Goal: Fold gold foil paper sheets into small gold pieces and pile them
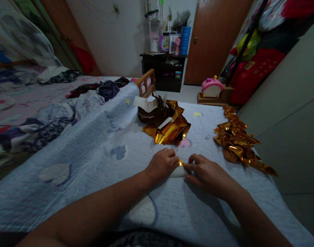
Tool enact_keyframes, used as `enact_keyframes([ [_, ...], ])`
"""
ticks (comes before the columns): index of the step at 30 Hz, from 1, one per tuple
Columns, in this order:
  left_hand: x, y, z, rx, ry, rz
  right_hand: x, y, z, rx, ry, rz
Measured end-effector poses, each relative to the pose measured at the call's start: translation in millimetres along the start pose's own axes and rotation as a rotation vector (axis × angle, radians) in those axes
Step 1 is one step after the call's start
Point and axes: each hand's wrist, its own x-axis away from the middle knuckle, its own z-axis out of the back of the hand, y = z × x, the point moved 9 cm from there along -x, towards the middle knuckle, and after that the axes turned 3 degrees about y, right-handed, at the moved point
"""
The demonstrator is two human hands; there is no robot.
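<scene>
While a black cabinet [167, 84] keeps small goods on its shelves, a pink toy [212, 88] stands on a brown box [228, 94], whose contents I cannot tell. A blue quilt [92, 164] spreads under the work; beyond are a door [210, 44] and a fan [24, 39]. The paper [177, 172], white with a gold strip, lies between the hands. The left hand [163, 162] bunches its fingers, pinching one end; the right hand [207, 173] bends finger and thumb at the other, whether pinching I cannot tell. Gold sheets [169, 132] lie just beyond, touching a dark stack [150, 117]. Gold pieces [236, 151] line the right edge; quilt stretches between them and the right hand.
</scene>
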Motion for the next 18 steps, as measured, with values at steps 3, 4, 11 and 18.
enact_keyframes([
  [3,0,0,1.1,0.017,0.000,0.004,1,0,0,-0.017,-0.020,-0.008],
  [4,1,0,1.2,0.024,-0.001,0.008,1,0,0,-0.022,-0.025,-0.005],
  [11,0,-6,-1.9,0.122,0.003,0.055,-3,7,3,-0.105,0.020,0.034],
  [18,-2,-11,-0.1,0.208,0.035,0.065,-17,26,-4,-0.169,0.261,-0.096],
])
